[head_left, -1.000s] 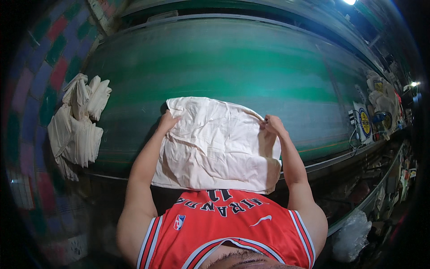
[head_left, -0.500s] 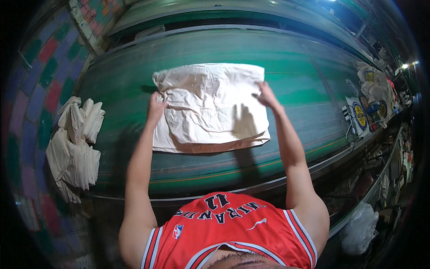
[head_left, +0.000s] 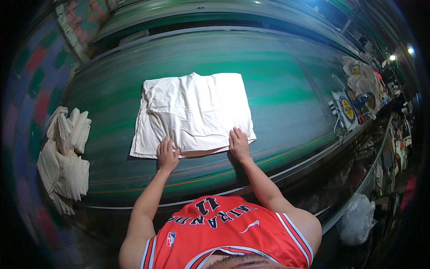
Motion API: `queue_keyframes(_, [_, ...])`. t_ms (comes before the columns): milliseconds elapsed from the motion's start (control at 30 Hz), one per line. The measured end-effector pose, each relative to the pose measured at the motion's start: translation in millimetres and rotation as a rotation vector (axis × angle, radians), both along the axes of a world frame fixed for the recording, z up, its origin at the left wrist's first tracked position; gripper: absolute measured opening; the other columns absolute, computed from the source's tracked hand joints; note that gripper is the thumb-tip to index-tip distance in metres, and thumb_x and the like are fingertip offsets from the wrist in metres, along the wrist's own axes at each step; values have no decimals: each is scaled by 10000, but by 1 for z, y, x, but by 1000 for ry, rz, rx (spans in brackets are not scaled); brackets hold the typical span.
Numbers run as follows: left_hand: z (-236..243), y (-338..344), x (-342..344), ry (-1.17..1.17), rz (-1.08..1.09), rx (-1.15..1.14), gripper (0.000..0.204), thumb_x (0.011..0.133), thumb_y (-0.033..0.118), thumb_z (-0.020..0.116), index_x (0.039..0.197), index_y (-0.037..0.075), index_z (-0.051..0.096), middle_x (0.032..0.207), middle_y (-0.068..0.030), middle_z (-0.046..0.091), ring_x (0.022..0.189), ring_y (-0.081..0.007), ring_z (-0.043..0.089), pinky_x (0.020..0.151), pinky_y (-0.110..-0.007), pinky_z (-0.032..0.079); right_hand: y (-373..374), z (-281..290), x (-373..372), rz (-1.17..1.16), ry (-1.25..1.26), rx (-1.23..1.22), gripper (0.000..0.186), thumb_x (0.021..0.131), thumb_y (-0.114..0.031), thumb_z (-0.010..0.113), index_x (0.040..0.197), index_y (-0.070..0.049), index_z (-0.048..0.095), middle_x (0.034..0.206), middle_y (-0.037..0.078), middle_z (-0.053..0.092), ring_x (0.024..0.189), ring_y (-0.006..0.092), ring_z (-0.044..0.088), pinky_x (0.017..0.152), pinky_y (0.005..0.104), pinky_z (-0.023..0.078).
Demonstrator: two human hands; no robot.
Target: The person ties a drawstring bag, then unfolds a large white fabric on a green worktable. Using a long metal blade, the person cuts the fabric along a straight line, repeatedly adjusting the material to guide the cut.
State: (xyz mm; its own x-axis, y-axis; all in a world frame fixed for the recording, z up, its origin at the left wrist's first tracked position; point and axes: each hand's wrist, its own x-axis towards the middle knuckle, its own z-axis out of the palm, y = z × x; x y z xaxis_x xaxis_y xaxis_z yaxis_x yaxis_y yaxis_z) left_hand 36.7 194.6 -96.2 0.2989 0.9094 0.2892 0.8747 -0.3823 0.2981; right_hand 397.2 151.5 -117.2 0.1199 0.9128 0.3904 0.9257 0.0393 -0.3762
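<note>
The white cloth (head_left: 192, 112), held up by its sides a sec ago, has now been laid down on the green table (head_left: 286, 112), just in front of the person, and the grip has been shifted to its near edge. By the L hand (head_left: 167, 154), fingers close together & slightly bent, the near edge is covered L of the middle; by the R hand (head_left: 239, 142), fingers extended w/ slight gaps, the near R part is touched. No pinch is seen in either (palm pressure can't be told). Its weight is thus judged to be borne by the table, so both hands are freed for flattening. The fabric is matte, soft-looking, prob. cotton, roughly rectangular, w/ shallow creases running across & an uneven far edge; a lower layer is shown along the L & near sides. The tabletop is smooth, streaked green & grey, w/ an orange line near the front. At far L, a pile of off-white fabric (head_left: 67, 161) is bunched in loose folds; at lower R, a clear plastic bag (head_left: 357, 219) is seen, crinkled & shiny.
</note>
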Motion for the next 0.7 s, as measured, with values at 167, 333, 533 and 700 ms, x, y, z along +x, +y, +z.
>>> queue_keyframes(167, [4, -13, 3, -122, -65, 147, 789, 777, 395, 785, 1449, 135, 465, 1337, -111, 520, 1242, -328, 482, 1066, -495, 339, -11, 6, 10, 105, 154, -23, 443, 868, -256, 673, 1266, -72, 607, 1450, 170, 485, 1384, 381, 396, 1136, 512, 300])
queue_keyframes(333, [-3, -9, 16, -128, 79, 49, 575, 825, 394, 748, 1338, 183, 597, 1120, -84, 565, 1094, -312, 519, 943, -477, 379, -24, 12, 29, 246, 241, -40, 326, 806, -180, 734, 1104, -73, 657, 1397, 194, 526, 1335, 420, 438, 1100, 507, 346])
queue_keyframes(533, [-16, 10, 34, -93, 165, 124, 238, 907, 341, 656, 1006, 125, 662, 991, -79, 567, 993, -328, 520, 898, -480, 384, -8, 0, 20, 145, 247, 120, 198, 823, -116, 700, 990, -34, 633, 1148, 192, 648, 1151, 408, 570, 961, 508, 431])
queue_keyframes(700, [-9, 8, 33, -280, -55, 310, 361, 862, 275, 651, 1138, 49, 594, 1288, -146, 540, 1185, -337, 507, 1054, -490, 327, 17, 4, 24, -26, 216, 45, 114, 949, -122, 577, 973, -12, 558, 767, 219, 646, 759, 434, 636, 682, 541, 472])
